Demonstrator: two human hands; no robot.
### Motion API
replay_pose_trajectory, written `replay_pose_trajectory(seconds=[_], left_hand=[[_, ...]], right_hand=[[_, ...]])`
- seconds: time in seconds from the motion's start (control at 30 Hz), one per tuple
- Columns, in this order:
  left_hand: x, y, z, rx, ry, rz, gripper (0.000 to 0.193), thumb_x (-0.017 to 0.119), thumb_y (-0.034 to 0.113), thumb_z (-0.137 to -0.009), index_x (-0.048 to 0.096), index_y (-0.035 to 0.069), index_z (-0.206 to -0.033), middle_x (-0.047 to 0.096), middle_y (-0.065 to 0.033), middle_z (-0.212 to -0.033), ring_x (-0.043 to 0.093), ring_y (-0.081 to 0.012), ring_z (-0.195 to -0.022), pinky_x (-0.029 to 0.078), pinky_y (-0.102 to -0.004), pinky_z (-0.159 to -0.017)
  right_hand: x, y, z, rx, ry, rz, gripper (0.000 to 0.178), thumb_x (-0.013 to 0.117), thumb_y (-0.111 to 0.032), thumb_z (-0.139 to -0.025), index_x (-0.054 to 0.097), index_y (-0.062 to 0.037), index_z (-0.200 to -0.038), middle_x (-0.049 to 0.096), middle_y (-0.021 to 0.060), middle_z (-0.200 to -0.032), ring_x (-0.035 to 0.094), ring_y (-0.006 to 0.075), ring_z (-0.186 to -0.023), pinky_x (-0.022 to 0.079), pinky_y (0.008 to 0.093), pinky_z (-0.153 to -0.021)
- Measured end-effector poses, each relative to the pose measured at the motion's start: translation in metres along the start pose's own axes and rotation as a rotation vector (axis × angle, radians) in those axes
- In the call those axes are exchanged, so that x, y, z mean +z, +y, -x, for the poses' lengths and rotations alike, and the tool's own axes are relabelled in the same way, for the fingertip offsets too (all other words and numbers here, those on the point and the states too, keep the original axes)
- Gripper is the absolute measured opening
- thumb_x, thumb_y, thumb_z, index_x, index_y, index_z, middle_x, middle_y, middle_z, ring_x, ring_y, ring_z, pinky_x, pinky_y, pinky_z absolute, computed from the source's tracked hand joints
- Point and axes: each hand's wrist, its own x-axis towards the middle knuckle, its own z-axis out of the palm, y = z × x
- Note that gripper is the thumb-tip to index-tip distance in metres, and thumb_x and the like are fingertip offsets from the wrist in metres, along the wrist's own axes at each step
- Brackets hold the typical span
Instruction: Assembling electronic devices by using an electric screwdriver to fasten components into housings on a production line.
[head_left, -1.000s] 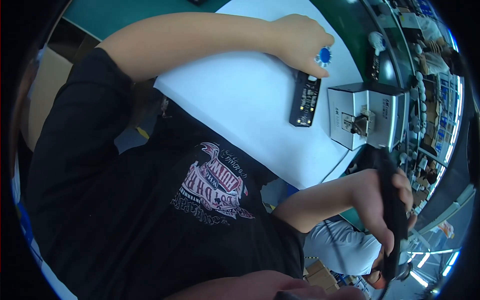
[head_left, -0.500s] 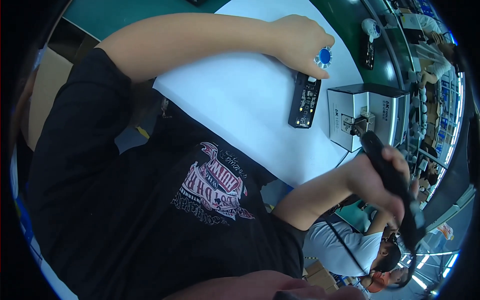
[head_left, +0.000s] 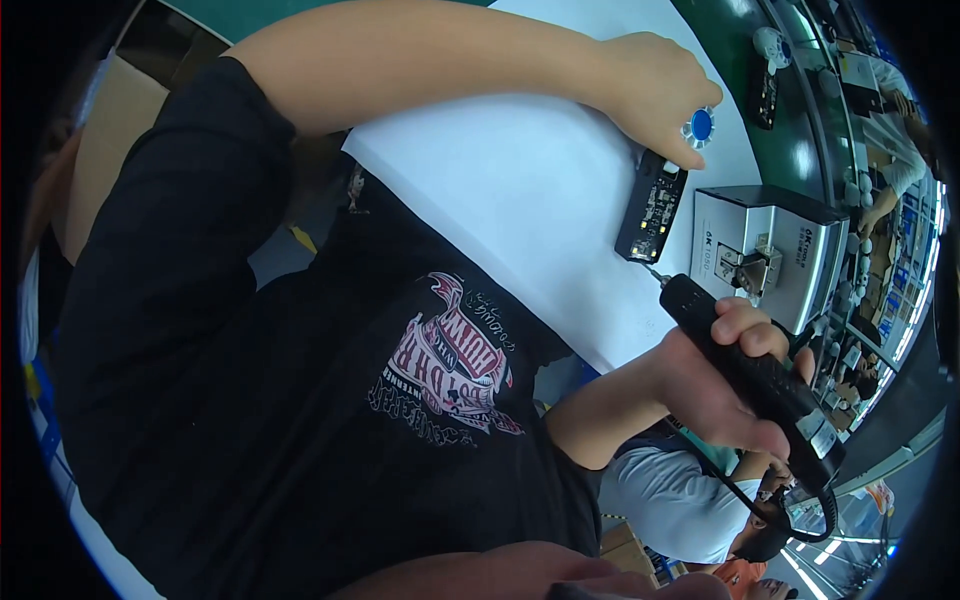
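My left hand [head_left: 660, 95] is closed around the far end of a device on the white sheet. Beside its fingers shows a round silver-and-blue head [head_left: 698, 127]. From under the hand a black housing [head_left: 650, 215] runs toward me, with a circuit board and small yellowish parts showing. My right hand [head_left: 725, 385] is wrapped round a black corded electric screwdriver [head_left: 755, 370]. Its bit points up and left at the near end of the housing; whether the tip touches, or carries a screw, I cannot make out.
A silver-and-black screw feeder box [head_left: 770, 250] stands right of the housing. White sheet [head_left: 500, 170] covers the green bench. Another such device [head_left: 768, 75] lies at the far right. A co-worker in a white shirt [head_left: 680, 500] sits at lower right, and other people work along the right side.
The screwdriver has moved left from the feeder box, and its bit is now by the housing's near end. My left hand keeps its hold. The whole view has shifted slightly.
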Motion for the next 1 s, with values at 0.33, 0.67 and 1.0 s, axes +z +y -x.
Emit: replay_pose_trajectory(seconds=[0.33,0.67,1.0], left_hand=[[0.000,0.000,-0.002,-0.010,-0.022,0.023,0.061,0.070,0.059,-0.076,0.071,0.004,-0.102,0.072,-0.0145,-0.082,0.071,-0.0335,-0.078,0.056,-0.0444,-0.067],[0.001,0.001,-0.001,-0.006,0.008,0.004,0.059,0.071,0.059,-0.075,0.072,0.004,-0.096,0.072,-0.0154,-0.081,0.071,-0.0347,-0.077,0.056,-0.0451,-0.065],[-0.025,-0.015,-0.008,0.255,-0.097,0.077,0.062,0.073,0.056,-0.081,0.066,0.003,-0.111,0.071,-0.0193,-0.096,0.069,-0.0399,-0.091,0.054,-0.0475,-0.078]], right_hand=[[0.001,0.002,0.005,-0.001,-0.013,-0.011,0.087,0.040,-0.080,-0.093,0.047,-0.0043,-0.136,0.062,0.0137,-0.081,0.057,0.0255,-0.058,0.048,0.0437,-0.060],[0.010,0.010,0.008,0.015,-0.094,-0.088,0.088,0.042,-0.080,-0.092,0.048,-0.0043,-0.136,0.064,0.0141,-0.084,0.058,0.0250,-0.062,0.049,0.0430,-0.065],[-0.084,-0.033,0.028,0.190,0.202,-0.156,0.078,0.042,-0.074,-0.097,0.051,-0.0029,-0.128,0.057,0.0078,-0.077,0.051,0.0177,-0.062,0.043,0.0361,-0.064]])
